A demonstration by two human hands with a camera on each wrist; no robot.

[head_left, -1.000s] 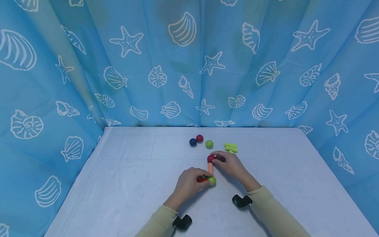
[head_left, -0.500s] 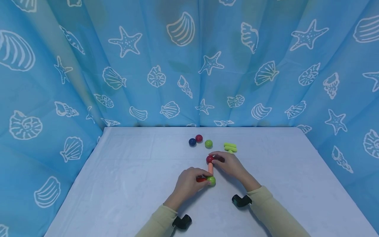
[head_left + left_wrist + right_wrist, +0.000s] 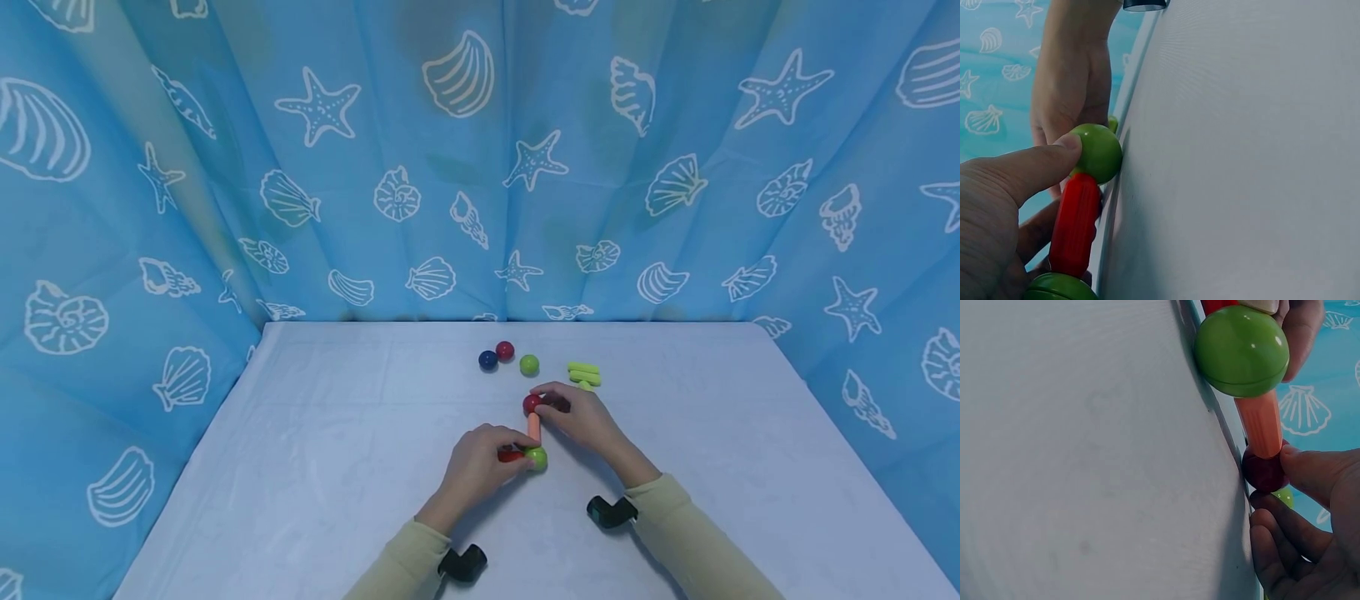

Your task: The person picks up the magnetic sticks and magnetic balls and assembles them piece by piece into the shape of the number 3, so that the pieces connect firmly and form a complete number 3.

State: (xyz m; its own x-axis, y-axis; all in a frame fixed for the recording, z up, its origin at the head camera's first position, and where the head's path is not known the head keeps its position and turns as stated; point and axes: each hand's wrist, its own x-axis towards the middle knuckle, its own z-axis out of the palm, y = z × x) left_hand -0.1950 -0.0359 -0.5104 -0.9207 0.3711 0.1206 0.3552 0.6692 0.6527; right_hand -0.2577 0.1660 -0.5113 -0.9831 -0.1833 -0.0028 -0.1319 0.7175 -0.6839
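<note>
In the head view the left hand pinches a green ball at the near end of an orange stick. The right hand pinches a dark red ball at the stick's far end. A red stick runs from the green ball to another green ball in the left wrist view, beneath the left hand. The right wrist view shows the orange stick between the green ball and the dark red ball, with the right thumb against the latter.
Behind the hands on the white table lie a dark blue ball, a red ball and a green ball. Light green sticks lie to their right. A blue shell-patterned curtain hangs beyond the table.
</note>
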